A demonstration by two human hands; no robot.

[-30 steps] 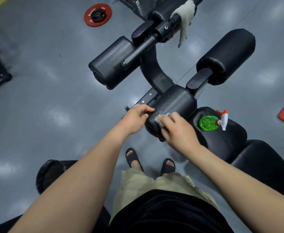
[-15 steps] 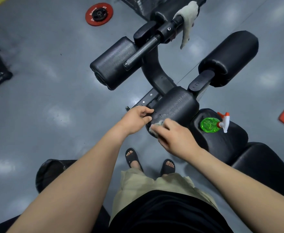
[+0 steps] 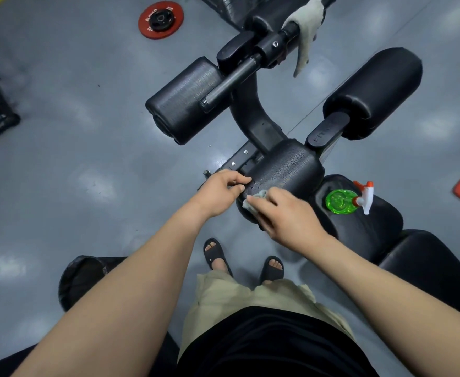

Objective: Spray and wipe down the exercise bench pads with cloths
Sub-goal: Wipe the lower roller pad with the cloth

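Roller pad (image 3: 286, 170) nearest me is the reference point for these notes: black, textured, with wet droplets showing on its top face.

Left hand (image 3: 220, 190) sits at the pad's left end, fingers curled in and gripping that end where it meets the metal bracket.

Right hand (image 3: 286, 216) lies on the pad's near side, fingers bent over a small grey cloth (image 3: 253, 201) and clamping it against the surface. Only a crumpled corner of the cloth shows past my fingertips, at the pad's near-left corner, just beside my left thumb.

Spray bottle (image 3: 341, 201), green with a white-and-orange trigger, lies on its side on the seat pad (image 3: 373, 227) just right of the roller pad, touched by neither hand.

Beyond the roller pad are two more rollers, one (image 3: 182, 104) to the far left and one (image 3: 373, 91) to the far right, joined by the curved black frame.

Second cloth (image 3: 305, 28), pale, hangs over a bar well beyond the roller pad.

Red weight plate (image 3: 160, 19) lies flat on the grey floor, far off to the pad's upper left.
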